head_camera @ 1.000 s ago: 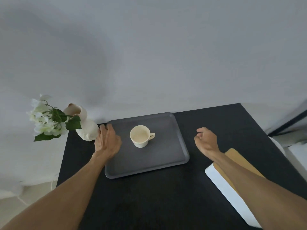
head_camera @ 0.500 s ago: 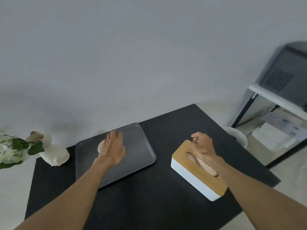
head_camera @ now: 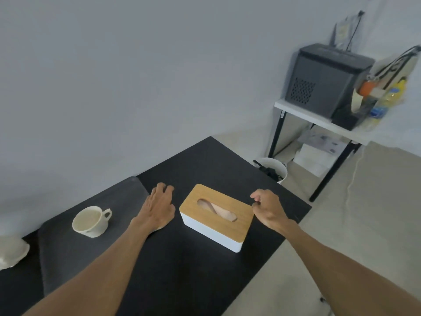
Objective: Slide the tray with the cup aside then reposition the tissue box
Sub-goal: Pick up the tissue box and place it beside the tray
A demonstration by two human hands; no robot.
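A white tissue box [head_camera: 216, 215] with a wooden lid and an oval slot sits on the black table [head_camera: 193, 277], near its right edge. My left hand [head_camera: 159, 207] lies flat beside the box's left end, fingers spread, holding nothing. My right hand [head_camera: 267, 207] hovers at the box's right end with its fingers curled loosely; I cannot tell whether it touches the lid. The grey tray [head_camera: 75, 252] lies at the table's left, with a cream cup [head_camera: 90, 221] standing on it.
A white vase [head_camera: 12, 253] shows at the left edge. Past the table's right corner stand a white bin [head_camera: 273, 168] and a shelf rack [head_camera: 319, 119] carrying a dark grey box. Beige floor lies to the right.
The view has swung right. My left hand has left the tray and moved to the tissue box's left end. My right hand has shifted from over the lid to the box's right end.
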